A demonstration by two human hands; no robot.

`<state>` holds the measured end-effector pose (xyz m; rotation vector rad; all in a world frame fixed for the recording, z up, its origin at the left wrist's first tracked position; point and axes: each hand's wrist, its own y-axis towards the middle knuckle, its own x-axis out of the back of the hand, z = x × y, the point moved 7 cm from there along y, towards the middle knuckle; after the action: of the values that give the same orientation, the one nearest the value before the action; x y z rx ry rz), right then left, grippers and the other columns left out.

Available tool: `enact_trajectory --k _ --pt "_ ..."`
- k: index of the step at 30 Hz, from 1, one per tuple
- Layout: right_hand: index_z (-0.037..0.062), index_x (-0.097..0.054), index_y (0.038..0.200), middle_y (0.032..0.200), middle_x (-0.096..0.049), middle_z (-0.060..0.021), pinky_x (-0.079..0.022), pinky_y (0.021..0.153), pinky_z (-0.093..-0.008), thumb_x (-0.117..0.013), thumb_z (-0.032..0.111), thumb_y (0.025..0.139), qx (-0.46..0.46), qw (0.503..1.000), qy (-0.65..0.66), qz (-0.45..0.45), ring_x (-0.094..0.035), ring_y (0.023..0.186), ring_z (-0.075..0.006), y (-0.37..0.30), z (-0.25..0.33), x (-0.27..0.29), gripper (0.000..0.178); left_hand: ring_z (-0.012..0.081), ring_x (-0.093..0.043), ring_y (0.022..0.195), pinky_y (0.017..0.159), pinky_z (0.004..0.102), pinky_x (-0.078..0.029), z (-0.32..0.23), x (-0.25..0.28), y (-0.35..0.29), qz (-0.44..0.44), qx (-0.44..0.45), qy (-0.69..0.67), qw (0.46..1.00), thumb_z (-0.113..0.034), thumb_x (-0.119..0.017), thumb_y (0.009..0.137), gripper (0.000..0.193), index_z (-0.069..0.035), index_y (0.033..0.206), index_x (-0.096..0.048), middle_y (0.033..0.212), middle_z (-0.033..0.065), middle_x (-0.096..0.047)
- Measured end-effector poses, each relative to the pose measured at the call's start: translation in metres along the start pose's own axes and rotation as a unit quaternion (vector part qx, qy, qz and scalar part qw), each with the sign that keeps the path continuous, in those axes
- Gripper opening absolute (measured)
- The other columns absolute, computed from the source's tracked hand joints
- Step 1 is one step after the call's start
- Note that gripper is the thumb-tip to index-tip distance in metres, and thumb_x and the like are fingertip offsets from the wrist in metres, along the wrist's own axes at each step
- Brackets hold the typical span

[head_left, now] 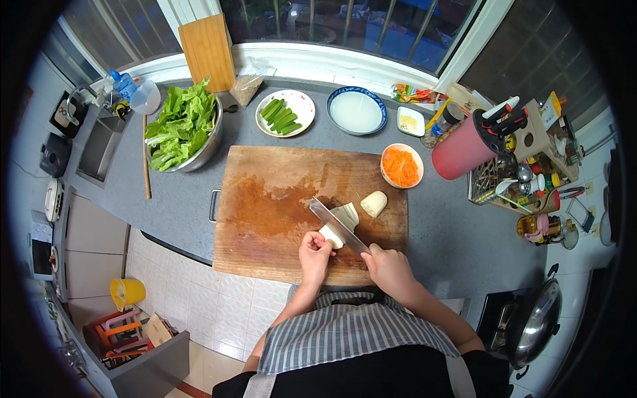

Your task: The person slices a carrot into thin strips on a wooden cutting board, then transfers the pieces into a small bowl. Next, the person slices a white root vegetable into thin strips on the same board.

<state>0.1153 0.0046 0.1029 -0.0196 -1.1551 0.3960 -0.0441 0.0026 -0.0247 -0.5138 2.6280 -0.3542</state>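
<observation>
My right hand [391, 270] is wrapped round the handle of a kitchen knife [340, 227]. The blade slants up and left across a wooden cutting board [249, 245]. With curled fingers, my left hand [314, 256] steadies a pale, peeled vegetable piece [332, 237] against the blade's left side; its exact kind I cannot tell. Just beyond the blade lie thin pale slices [346, 215], partly hidden by it. A second pale, rounded chunk [373, 203] rests farther right on the board. Wet patches darken the wood at left.
Behind the board stand a steel bowl of leafy greens [180, 129], a plate of green pieces [281, 117], a blue-rimmed dish [357, 111], a small square dish [411, 122] and a bowl of cut carrot [402, 166]. A red knife holder [458, 152] stands right; a lidded wok [539, 325] is lower right.
</observation>
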Motion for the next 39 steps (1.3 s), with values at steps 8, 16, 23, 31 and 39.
enact_trajectory --k 8,16,23,31,39 --pt "0.0021 -0.053 0.078 0.058 -0.058 -0.0206 -0.047 0.051 -0.0489 -0.053 0.024 0.094 -0.004 1.000 0.022 0.002 -0.059 0.055 -0.0407 -0.001 0.003 0.006 0.027 0.0046 -0.047 0.053 0.047 0.0197 -0.043 -0.004 -0.001 0.002 -0.017 0.013 0.020 1.000 0.001 -0.058 0.083 0.014 -0.006 0.078 -0.047 0.068 -0.0024 -0.048" --pt "0.0018 -0.052 0.078 0.058 -0.057 -0.0207 -0.047 0.051 -0.0477 -0.053 0.023 0.093 -0.024 0.999 0.032 0.027 -0.060 0.055 -0.0397 -0.011 -0.003 0.002 0.027 0.0044 -0.046 0.052 0.046 0.0194 -0.041 -0.003 0.000 0.003 -0.022 0.005 0.039 0.999 0.001 -0.058 0.082 0.015 -0.006 0.076 -0.047 0.066 -0.0030 -0.047" --pt "0.0012 -0.052 0.077 0.059 -0.058 -0.0212 -0.048 0.053 -0.0486 -0.053 0.023 0.093 -0.013 0.999 0.031 0.027 -0.060 0.057 -0.0409 -0.005 0.003 0.003 0.027 0.0038 -0.045 0.052 0.046 0.0188 -0.041 -0.003 0.001 0.003 -0.010 0.010 0.045 0.999 0.001 -0.058 0.083 0.016 -0.007 0.075 -0.046 0.066 -0.0037 -0.046" --pt "0.0015 -0.055 0.080 0.060 -0.060 -0.0204 -0.051 0.053 -0.0475 -0.050 0.025 0.094 -0.009 0.999 0.000 0.040 -0.062 0.057 -0.0390 0.002 0.007 -0.002 0.028 0.0030 -0.045 0.054 0.047 0.0190 -0.042 -0.005 -0.001 0.002 -0.002 0.000 0.059 0.998 0.001 -0.057 0.083 0.016 -0.007 0.075 -0.047 0.065 -0.0043 -0.046" --pt "0.0008 -0.057 0.081 0.064 -0.062 -0.0210 -0.052 0.056 -0.0480 -0.051 0.025 0.094 -0.019 0.998 -0.004 0.052 -0.064 0.062 -0.0393 0.013 0.011 -0.012 0.028 0.0063 -0.051 0.055 0.051 0.0208 -0.046 0.004 0.004 0.003 0.012 -0.003 0.045 0.999 0.004 -0.053 0.085 0.010 -0.005 0.082 -0.050 0.070 -0.0007 -0.052"
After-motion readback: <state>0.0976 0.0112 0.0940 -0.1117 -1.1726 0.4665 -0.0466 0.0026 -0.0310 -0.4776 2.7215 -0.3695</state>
